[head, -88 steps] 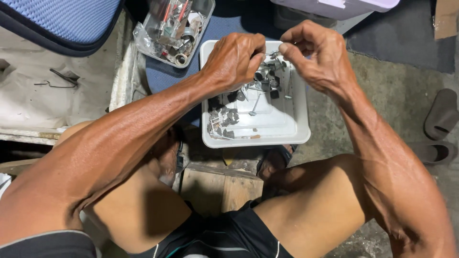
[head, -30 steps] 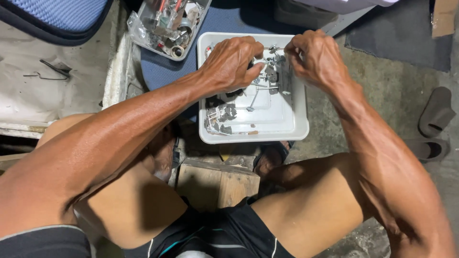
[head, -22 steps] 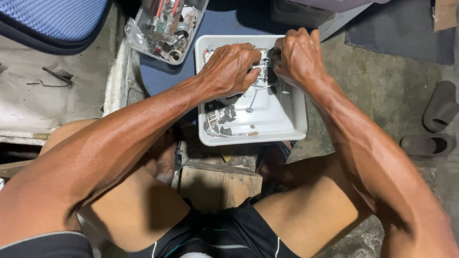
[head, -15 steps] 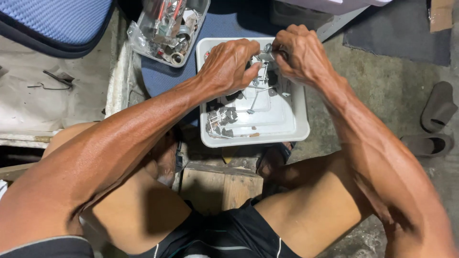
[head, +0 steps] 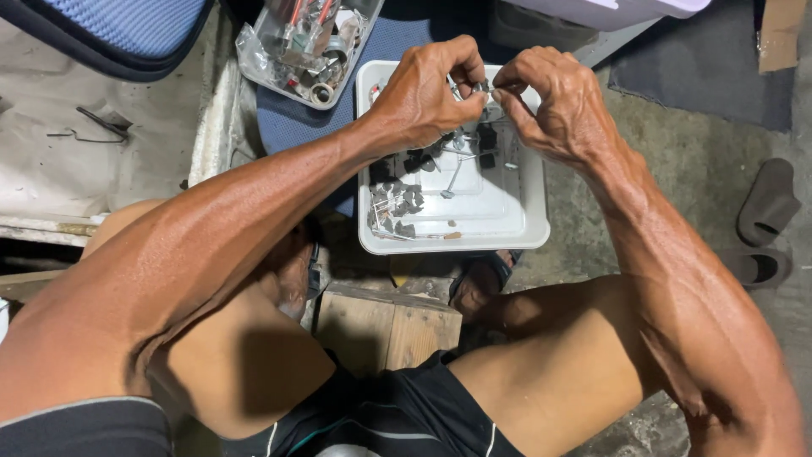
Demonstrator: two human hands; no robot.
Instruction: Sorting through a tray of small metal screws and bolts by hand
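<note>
My left hand point(head: 427, 89) and my right hand point(head: 554, 101) meet above a white square tray point(head: 520, 228), fingertips pinched together on one small metal part point(head: 480, 86). The part is tiny and mostly hidden by my fingers. Inside the tray lie several small black and silver pieces point(head: 397, 203) and a thin metal pin point(head: 452, 176), grouped at the left and middle. Both forearms reach out over my bent knees.
A clear plastic box point(head: 309, 42) of mixed hardware stands up left on a blue cloth point(head: 292, 127). A wooden stool seat point(head: 385, 326) shows between my legs. Grey sandals point(head: 765, 203) lie on the concrete at right. A blue cushion point(head: 127, 30) is top left.
My right hand pulled back slightly from the left hand, then closed in again. Both hands lifted a little above the tray, still pinching the same small part.
</note>
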